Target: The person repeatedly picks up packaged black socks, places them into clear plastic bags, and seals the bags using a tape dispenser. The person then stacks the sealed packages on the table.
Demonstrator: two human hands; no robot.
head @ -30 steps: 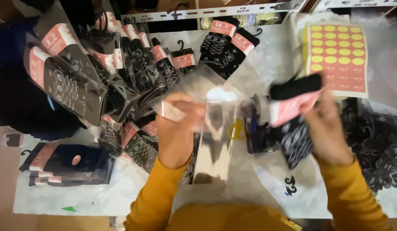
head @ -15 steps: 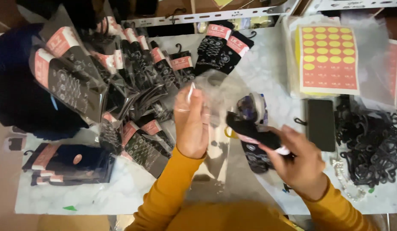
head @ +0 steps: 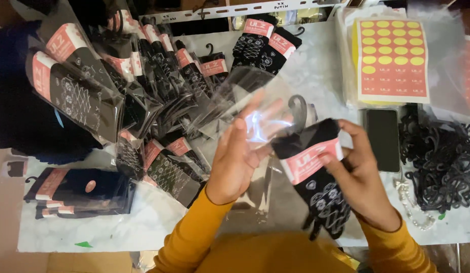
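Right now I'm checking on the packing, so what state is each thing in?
Clear bag: empty, held up by left hand.
Black gloves: unbagged, gripped in right hand.
Phone: screen dark, lying flat.
Sticker sheet: full, inside plastic sleeve.
Bagged gloves: sealed, piled.

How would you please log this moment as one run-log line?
left hand: holds clear bag open | right hand: holds black patterned gloves at bag mouth | gloves: not yet inside

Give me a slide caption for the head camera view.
Left hand holds a clear plastic sleeve while right hand grips black patterned gloves with pink paper band.
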